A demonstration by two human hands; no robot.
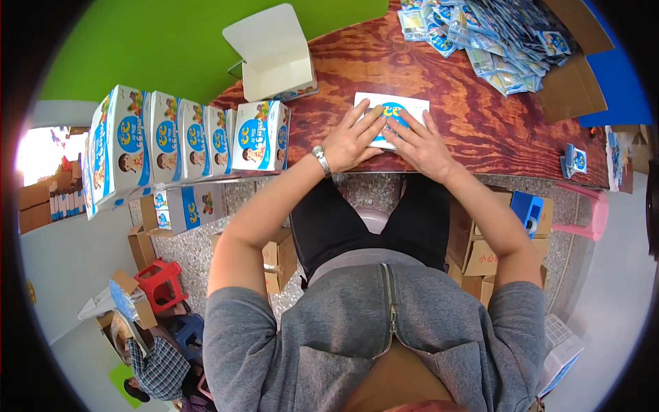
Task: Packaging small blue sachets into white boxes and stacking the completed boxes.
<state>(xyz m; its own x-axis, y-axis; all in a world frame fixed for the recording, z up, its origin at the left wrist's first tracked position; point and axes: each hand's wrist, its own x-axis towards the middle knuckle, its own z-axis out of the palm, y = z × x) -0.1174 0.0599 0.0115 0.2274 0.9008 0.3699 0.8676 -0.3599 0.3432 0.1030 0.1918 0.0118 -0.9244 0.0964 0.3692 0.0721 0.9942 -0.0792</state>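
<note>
Bright, even light all across the scene, colours strong and saturated. At far left a window patch [42, 152] blows out to pure white, detail lost there. The wooden tabletop [473, 117] carries a soft sheen, no hard glare, grain clearly readable. Shadows are faint and diffuse: only a light one under the hands on the flat box [405, 106]. Focus is sharp through the centre; the row of cartons [185, 137] stays crisp. Fisheye distortion is heavy: the table edge bows, the floor curves away, and a black circular vignette frames everything. Toward the rim, detail softens and stretches a little.
</note>
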